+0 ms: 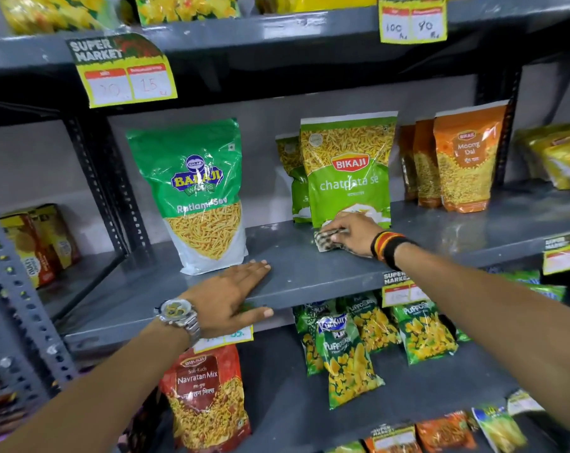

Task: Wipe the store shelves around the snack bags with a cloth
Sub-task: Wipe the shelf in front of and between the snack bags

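Note:
My right hand (354, 232) presses a crumpled patterned cloth (326, 240) onto the grey middle shelf (309, 269), right at the foot of the light green Bikaji chatpata sev bag (349, 171). My left hand (231, 297) lies flat on the shelf's front edge, thumb hooked under the lip, fingers apart, just in front of the green Balaji Ratlami Sev bag (195, 194). Both bags stand upright. Orange Moong Dal bags (463, 158) stand at the shelf's right end.
Below hang a red Navratan Mix bag (205, 397) and green Puffcorn bags (345, 354). Yellow price tags (126, 76) hang from the upper shelf edge. A perforated upright post (103, 188) bounds the shelf at left, with boxes (38, 243) beyond it.

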The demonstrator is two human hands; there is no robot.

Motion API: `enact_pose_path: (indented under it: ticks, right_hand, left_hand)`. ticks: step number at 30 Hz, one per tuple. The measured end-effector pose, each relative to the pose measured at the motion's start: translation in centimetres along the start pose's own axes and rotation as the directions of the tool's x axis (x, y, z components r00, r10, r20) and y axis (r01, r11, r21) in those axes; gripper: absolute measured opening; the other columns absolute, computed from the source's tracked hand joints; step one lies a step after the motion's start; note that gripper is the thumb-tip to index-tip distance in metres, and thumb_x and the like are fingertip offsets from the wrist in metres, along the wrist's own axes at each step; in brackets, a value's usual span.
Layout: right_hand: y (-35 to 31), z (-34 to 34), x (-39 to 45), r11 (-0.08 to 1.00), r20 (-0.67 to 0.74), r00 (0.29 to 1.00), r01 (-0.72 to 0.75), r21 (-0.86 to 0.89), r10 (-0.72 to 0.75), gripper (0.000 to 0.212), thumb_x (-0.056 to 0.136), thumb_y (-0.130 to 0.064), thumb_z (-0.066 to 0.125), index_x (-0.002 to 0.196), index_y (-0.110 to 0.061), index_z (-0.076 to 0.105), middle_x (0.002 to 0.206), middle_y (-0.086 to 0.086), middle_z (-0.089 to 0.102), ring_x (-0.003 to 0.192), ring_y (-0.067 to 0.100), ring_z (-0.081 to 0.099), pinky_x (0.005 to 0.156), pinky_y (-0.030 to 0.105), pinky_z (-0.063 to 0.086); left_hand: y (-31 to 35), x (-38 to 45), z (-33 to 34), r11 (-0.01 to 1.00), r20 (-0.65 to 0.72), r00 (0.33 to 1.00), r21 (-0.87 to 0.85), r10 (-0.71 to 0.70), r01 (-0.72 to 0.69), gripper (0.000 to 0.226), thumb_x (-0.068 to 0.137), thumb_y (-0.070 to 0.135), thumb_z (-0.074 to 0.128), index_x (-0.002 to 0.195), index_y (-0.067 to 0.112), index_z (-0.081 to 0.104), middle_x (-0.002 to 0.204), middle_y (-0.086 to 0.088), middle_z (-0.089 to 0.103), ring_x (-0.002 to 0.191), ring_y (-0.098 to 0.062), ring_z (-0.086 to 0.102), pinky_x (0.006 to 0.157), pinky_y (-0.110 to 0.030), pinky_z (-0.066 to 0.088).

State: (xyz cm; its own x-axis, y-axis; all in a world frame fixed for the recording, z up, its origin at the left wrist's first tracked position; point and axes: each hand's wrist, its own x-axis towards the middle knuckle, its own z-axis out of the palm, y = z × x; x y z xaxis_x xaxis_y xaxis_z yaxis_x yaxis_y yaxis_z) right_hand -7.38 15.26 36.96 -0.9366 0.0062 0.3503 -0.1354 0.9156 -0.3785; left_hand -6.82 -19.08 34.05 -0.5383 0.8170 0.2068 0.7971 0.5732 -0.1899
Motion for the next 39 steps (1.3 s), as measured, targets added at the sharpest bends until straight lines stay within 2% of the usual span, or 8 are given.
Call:
enact_pose_path:
  ticks: [9,14,20,24,31,35,37,39]
  right_hand:
    - [0.2,-1.3,-2.4,0.991,0.188,0.975,0.101,0.093,-0.117,0.032,0.099,-0.017,0.055,0.13,-0.018,0.063,0.136,0.007,0.057,0.127,0.026,0.053,0.11,0.04,0.041]
    - [2.0,-5.4,-8.2,0.938,0.376,0.861,0.289,0.191,-0.342,0.028,0.095,-0.031,0.06,0.122,-0.034,0.066,0.123,-0.015,0.063,0.114,0.004,0.06,0.103,0.022,0.044]
    - [5.1,-7.1,-2.7,0.978,0.15,0.98,0.1,0.184,-0.128,0.033,0.097,-0.015,0.058,0.13,-0.017,0.065,0.14,0.005,0.058,0.132,0.021,0.052,0.115,0.035,0.037]
    - [6.4,-3.9,-1.4,0.991,0.195,0.977,0.06,0.122,-0.083,0.032,0.098,-0.014,0.058,0.128,-0.016,0.066,0.145,0.008,0.053,0.14,0.024,0.045,0.117,0.036,0.034]
    - [5.6,-5.7,-5.5,0.978,0.246,0.957,0.11,0.178,-0.152,0.031,0.099,-0.018,0.056,0.129,-0.018,0.064,0.139,0.005,0.058,0.132,0.021,0.051,0.105,0.025,0.035]
    - [5.8,-8.9,-10.8,0.971,0.381,0.901,0.143,0.19,-0.207,0.03,0.096,-0.027,0.06,0.124,-0.032,0.067,0.121,-0.016,0.066,0.112,-0.003,0.061,0.098,0.011,0.043]
    - [6.5,-10.7,-11.0,0.973,0.351,0.924,0.072,0.221,-0.148,0.031,0.095,-0.025,0.062,0.123,-0.035,0.067,0.118,-0.028,0.065,0.109,-0.009,0.06,0.096,0.012,0.042]
    - [7.5,-11.2,-9.4,0.98,0.241,0.967,0.027,0.198,-0.076,0.032,0.096,-0.022,0.06,0.127,-0.029,0.065,0.125,-0.022,0.06,0.12,0.003,0.057,0.1,0.02,0.036]
  left_hand:
    - [4.8,5.7,0.8,0.997,0.038,0.996,-0.003,-0.083,0.083,0.094,0.096,0.076,0.039,0.165,0.016,0.017,0.173,-0.005,0.022,0.158,-0.021,0.025,0.129,-0.035,0.021]
    - [4.6,5.3,1.4,0.995,-0.01,0.996,-0.04,-0.088,0.087,0.095,0.094,0.075,0.039,0.164,0.015,0.021,0.171,-0.005,0.026,0.157,-0.019,0.029,0.127,-0.028,0.016]
    - [4.8,5.2,1.1,0.991,-0.019,0.993,-0.069,-0.119,0.118,0.092,0.095,0.073,0.045,0.165,0.018,0.02,0.172,-0.003,0.025,0.157,-0.018,0.029,0.128,-0.028,0.017]
    - [4.8,5.1,1.3,0.989,-0.004,0.99,-0.046,-0.141,0.141,0.096,0.093,0.08,0.038,0.166,0.022,0.016,0.172,0.001,0.023,0.157,-0.016,0.028,0.126,-0.024,0.011]
    - [4.5,5.3,1.2,0.989,0.027,0.991,-0.06,-0.131,0.132,0.098,0.091,0.081,0.034,0.166,0.021,0.014,0.173,0.001,0.019,0.158,-0.015,0.024,0.128,-0.026,0.011]
    - [4.8,5.2,1.2,0.991,0.019,0.993,-0.063,-0.12,0.121,0.098,0.091,0.079,0.037,0.165,0.019,0.017,0.172,-0.001,0.022,0.157,-0.016,0.026,0.128,-0.027,0.014]
    - [5.1,5.4,0.9,0.991,0.012,0.992,-0.051,-0.123,0.124,0.094,0.094,0.075,0.042,0.165,0.018,0.018,0.172,-0.002,0.024,0.157,-0.017,0.027,0.127,-0.027,0.015]
    - [5.8,5.8,0.6,0.989,0.024,0.99,-0.032,-0.142,0.143,0.093,0.095,0.073,0.043,0.165,0.018,0.017,0.173,-0.002,0.022,0.157,-0.017,0.027,0.127,-0.028,0.017]
